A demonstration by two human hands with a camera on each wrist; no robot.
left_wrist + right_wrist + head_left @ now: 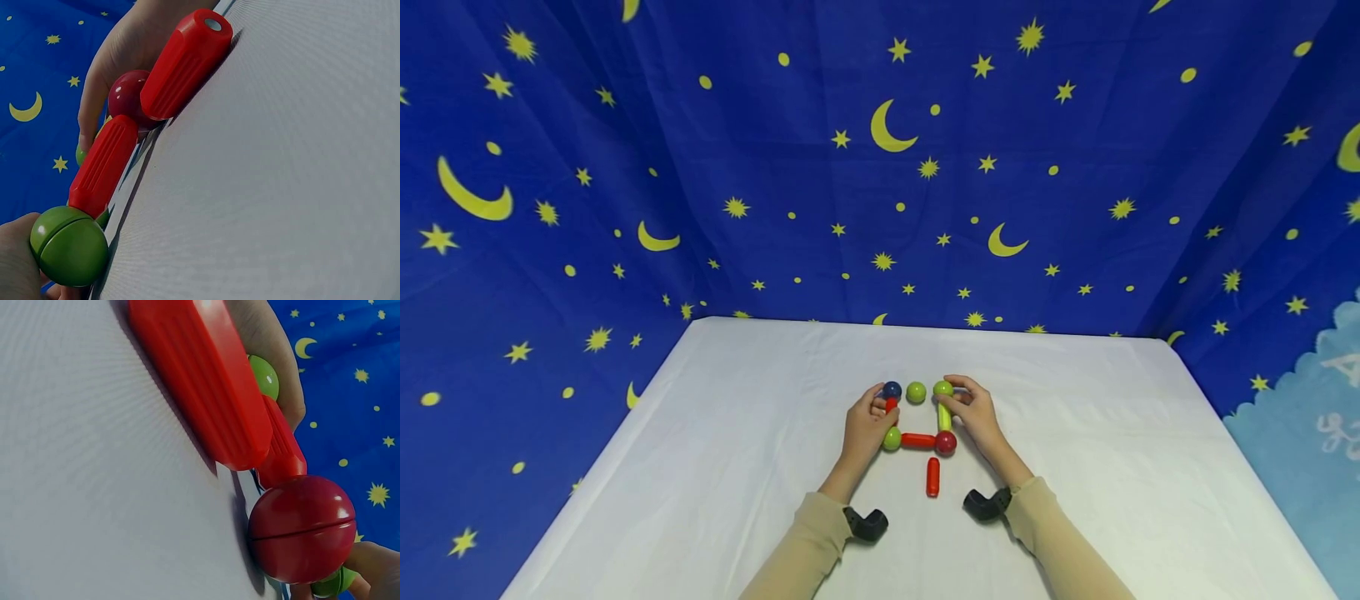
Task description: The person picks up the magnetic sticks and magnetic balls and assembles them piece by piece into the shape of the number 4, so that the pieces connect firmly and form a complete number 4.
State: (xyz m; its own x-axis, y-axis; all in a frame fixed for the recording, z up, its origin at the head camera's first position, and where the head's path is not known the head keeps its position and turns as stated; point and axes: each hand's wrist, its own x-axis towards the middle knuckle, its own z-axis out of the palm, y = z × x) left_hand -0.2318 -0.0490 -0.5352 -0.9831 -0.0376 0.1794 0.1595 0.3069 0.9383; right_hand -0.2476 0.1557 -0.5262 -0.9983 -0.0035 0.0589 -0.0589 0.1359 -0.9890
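Note:
In the head view, magnetic rods and balls form a U on the table. My left hand (863, 429) grips the red rod (892, 406) on the left side, its fingertips close to a dark blue ball (891, 390). A green ball (891, 439) is at the near left corner; a red rod (918, 441) joins it to a red ball (946, 442). From there a yellow-green rod (944, 417) runs to another green ball (943, 389), which my right hand (979, 414) pinches between thumb and index finger. The left wrist view shows the near red rod (104, 165) touching both corner balls.
A separate green ball (916, 392) sits between the two far ends of the U. One loose red rod (933, 477) lies on the white table (700, 483), nearer me than the red ball. Blue star-patterned cloth (790, 150) hangs behind and at the sides.

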